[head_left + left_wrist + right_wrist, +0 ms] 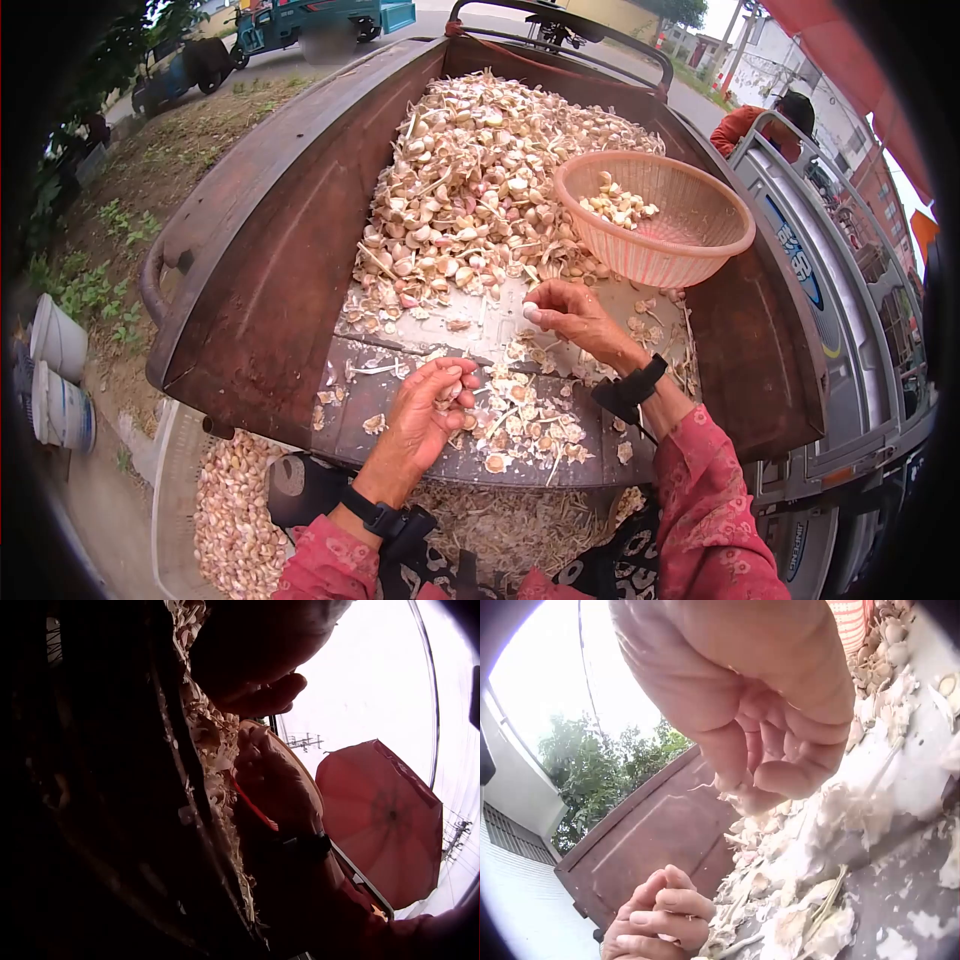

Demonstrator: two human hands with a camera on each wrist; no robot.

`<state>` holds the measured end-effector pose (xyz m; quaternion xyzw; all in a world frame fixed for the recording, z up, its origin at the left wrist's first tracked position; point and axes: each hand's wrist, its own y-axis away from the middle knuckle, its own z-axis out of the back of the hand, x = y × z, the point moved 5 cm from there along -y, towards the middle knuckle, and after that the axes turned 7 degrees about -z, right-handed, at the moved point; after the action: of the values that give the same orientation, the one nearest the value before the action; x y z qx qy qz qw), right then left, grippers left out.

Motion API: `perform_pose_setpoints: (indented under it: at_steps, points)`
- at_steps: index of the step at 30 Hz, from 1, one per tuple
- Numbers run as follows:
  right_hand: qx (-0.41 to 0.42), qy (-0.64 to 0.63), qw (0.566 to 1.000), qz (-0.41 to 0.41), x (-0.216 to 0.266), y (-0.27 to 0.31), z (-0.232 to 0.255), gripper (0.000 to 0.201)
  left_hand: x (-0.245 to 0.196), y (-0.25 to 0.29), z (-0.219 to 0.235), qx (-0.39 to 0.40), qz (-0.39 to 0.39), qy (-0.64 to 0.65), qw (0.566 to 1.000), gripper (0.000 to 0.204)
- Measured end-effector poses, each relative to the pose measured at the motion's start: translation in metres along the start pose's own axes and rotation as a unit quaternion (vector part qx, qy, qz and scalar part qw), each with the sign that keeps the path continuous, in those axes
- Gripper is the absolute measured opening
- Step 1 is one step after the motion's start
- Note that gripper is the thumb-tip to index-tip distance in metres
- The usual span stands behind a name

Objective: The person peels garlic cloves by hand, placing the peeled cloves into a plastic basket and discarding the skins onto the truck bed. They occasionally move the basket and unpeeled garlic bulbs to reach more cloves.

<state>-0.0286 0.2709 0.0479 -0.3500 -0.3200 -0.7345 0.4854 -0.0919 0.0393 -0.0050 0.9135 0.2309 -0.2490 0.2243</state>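
Observation:
My right hand (575,315) pinches a small white garlic clove (530,310) between thumb and forefinger, over the metal bed of the cart. Lower and to the left, my left hand (420,415) has its palm turned up, fingers curled round a pale piece of garlic (449,396) that they partly hide. Below and between the hands, papery garlic skins (510,425) and stalks litter the bed's near edge. Beyond them rises a big heap of unpeeled garlic (480,190). In the right wrist view, the right thumb and fingertips meet above the skins.
A pink plastic basket (690,255) holding some cloves leans on the heap at right. Rusty side walls (270,290) enclose the bed. At lower left stands a white crate (170,500) full of garlic cloves. White buckets (58,340) are farther left; a grey vehicle (800,260) stands at right.

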Motion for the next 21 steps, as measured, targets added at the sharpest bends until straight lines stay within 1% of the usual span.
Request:
perform_pose_setpoints:
  at_steps: [1, 2, 3, 5, 7, 9, 10, 11, 13, 15, 17, 18, 19, 20, 21]
  points:
    - [0.046, -0.198, 0.974, -0.098, -0.001, 0.009, -0.008, 0.018, -0.001, 0.000, -0.004, 0.019, -0.020, -0.030, 0.999, 0.017]
    - [0.089, -0.275, 0.952, -0.104, 0.004, 0.018, -0.017, 0.022, -0.002, 0.001, -0.007, 0.039, -0.040, -0.059, 0.997, 0.018]
    - [0.089, -0.277, 0.951, -0.104, 0.010, 0.027, -0.023, 0.022, -0.002, 0.002, -0.009, 0.037, -0.039, -0.061, 0.997, 0.018]
    - [0.121, -0.337, 0.931, -0.075, 0.029, 0.044, -0.038, 0.024, -0.004, 0.005, -0.013, 0.048, -0.043, -0.101, 0.993, 0.021]
    - [0.132, -0.348, 0.926, -0.064, 0.053, 0.062, -0.044, 0.026, -0.002, 0.003, -0.009, 0.045, -0.040, -0.105, 0.993, 0.020]
    - [0.183, -0.449, 0.872, -0.065, 0.071, 0.078, -0.053, 0.026, 0.000, 0.004, -0.008, 0.043, -0.034, -0.110, 0.992, 0.020]
    - [0.185, -0.490, 0.850, -0.056, 0.070, 0.082, -0.057, 0.025, 0.001, 0.004, -0.010, 0.050, -0.031, -0.095, 0.994, 0.020]
    - [0.184, -0.491, 0.850, -0.057, 0.068, 0.084, -0.061, 0.025, 0.001, 0.004, -0.011, 0.056, -0.027, -0.080, 0.995, 0.021]
    - [0.193, -0.601, 0.772, -0.073, 0.062, 0.086, -0.070, 0.024, 0.001, 0.006, -0.015, 0.056, -0.022, -0.084, 0.995, 0.022]
    - [0.194, -0.610, 0.764, -0.077, 0.058, 0.090, -0.076, 0.023, 0.000, 0.009, -0.018, 0.093, -0.034, -0.080, 0.992, 0.025]
    - [0.195, -0.638, 0.743, -0.056, 0.071, 0.100, -0.080, 0.025, -0.001, 0.009, -0.016, 0.090, -0.037, -0.092, 0.991, 0.025]
    - [0.201, -0.631, 0.749, -0.035, 0.086, 0.110, -0.079, 0.030, -0.001, 0.009, -0.015, 0.090, -0.040, -0.102, 0.990, 0.025]
    - [0.204, -0.635, 0.745, -0.028, 0.099, 0.124, -0.079, 0.034, -0.001, 0.009, -0.015, 0.093, -0.041, -0.099, 0.990, 0.025]
    - [0.195, -0.613, 0.765, -0.034, 0.120, 0.140, -0.076, 0.027, -0.001, 0.009, -0.015, 0.083, -0.034, -0.096, 0.991, 0.025]
    - [0.222, -0.612, 0.759, 0.018, 0.136, 0.155, -0.075, 0.024, -0.001, 0.009, -0.016, 0.074, -0.026, -0.093, 0.993, 0.025]
